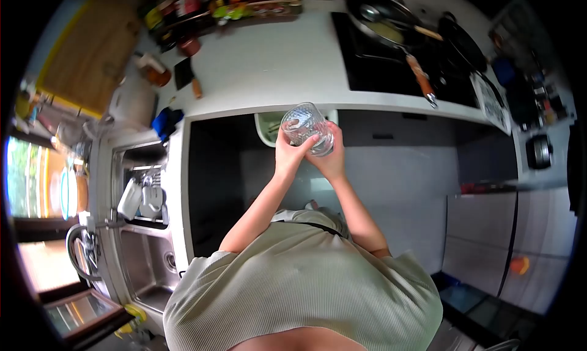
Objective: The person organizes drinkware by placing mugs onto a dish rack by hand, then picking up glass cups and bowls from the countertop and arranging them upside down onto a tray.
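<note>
A clear drinking glass (299, 120) with a textured surface is held out in front of my body, tilted, just before the worktop's front edge. My left hand (290, 154) is closed around its left side, with the thumb reaching across toward the middle. On the right, my right hand (331, 158) wraps the lower part of the glass. Whether a second glass is nested at the lower end, I cannot tell. Below and behind the glass, a pale green bin (265, 130) shows partly at the counter front.
The white worktop (263, 64) carries a cleaver (185, 76) at left and condiments (244, 9) at the back. On the black hob (361, 64) sits a frying pan (385, 21), its handle jutting forward. To my left is a steel sink (143, 259) with a dish rack (150, 180).
</note>
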Demonstrator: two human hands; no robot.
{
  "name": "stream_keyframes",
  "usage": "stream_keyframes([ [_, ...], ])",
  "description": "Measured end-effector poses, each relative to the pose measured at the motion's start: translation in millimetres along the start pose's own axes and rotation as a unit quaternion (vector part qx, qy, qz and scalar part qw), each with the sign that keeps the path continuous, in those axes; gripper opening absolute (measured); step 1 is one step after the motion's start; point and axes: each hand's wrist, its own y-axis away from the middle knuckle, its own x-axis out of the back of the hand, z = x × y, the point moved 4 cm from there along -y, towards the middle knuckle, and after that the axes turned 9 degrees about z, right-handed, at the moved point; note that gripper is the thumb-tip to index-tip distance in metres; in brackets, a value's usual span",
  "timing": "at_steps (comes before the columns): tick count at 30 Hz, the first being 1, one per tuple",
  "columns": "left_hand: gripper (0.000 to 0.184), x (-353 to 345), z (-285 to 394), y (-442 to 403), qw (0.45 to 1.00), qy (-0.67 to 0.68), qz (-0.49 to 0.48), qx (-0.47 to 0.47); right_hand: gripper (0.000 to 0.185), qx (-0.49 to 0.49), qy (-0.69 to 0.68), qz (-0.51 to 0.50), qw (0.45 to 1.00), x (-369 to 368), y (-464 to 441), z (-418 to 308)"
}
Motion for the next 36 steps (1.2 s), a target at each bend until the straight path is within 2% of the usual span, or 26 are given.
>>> stream_keyframes([
  [5,0.064,-80.5,-27.8,27.8,0.994,-0.02,-0.103,-0.018,0.088,0.016,0.052,0.075,0.996,91.2,3.8,8.8],
  [6,0.066,-93.6,-32.3,34.7,0.992,-0.014,-0.121,-0.017,0.088,-0.014,0.028,0.089,0.996,106.4,5.4,2.5],
  [7,0.067,-105.7,-36.1,40.8,0.99,-0.008,-0.138,-0.017,0.088,0.002,0.02,0.106,0.994,121.2,7.3,0.5],
  [8,0.08,-118.5,-40.1,47.9,0.989,0.035,-0.144,-0.015,0.088,0.018,0.012,0.123,0.992,134.3,9.3,0.3],
  [9,0.08,-130.9,-41.6,54.2,0.985,0.048,-0.163,-0.028,0.088,0.033,0.003,0.14,0.99,145.8,10.9,-1.8],
  [13,0.079,-177.2,-44.7,74.1,0.962,0.016,-0.265,-0.067,0.082,0.057,0.092,0.241,0.964,191.7,19.9,-11.8],
  [14,0.08,-187.8,-48.5,76.9,0.957,0.005,-0.282,-0.072,0.079,0.091,0.124,0.277,0.949,204.1,22.8,-1.0],
  [16,0.082,-209.7,-59.4,79.7,0.947,-0.011,-0.312,-0.072,0.078,0.102,0.145,0.3,0.937,226.1,23.1,2.6],
  [22,0.08,-267.7,-77.0,82.2,0.936,-0.017,-0.344,-0.078,0.079,0.078,0.18,0.338,0.921,278.4,8.4,7.1],
  [25,0.079,-304.2,-87.2,78.6,0.935,-0.011,-0.351,-0.046,0.079,0.058,0.173,0.353,0.918,304.6,-9.0,8.6],
  [28,0.084,-346.3,-97.8,74.5,0.925,-0.037,-0.37,-0.075,0.08,0.038,0.146,0.37,0.917,340.0,-31.4,16.2],
  [31,0.085,-388.4,-117.6,68.5,0.928,-0.062,-0.36,-0.077,0.082,0.001,0.117,0.374,0.92,374.4,-51.9,31.2],
  [35,0.087,-436.1,-135.0,66.7,0.944,0.001,-0.329,-0.016,0.084,-0.015,0.118,0.361,0.925,417.8,-88.7,32.3],
  [36,0.086,-445.1,-135.4,66.6,0.944,0.002,-0.327,-0.033,0.084,-0.016,0.122,0.359,0.925,424.5,-91.2,32.7],
])
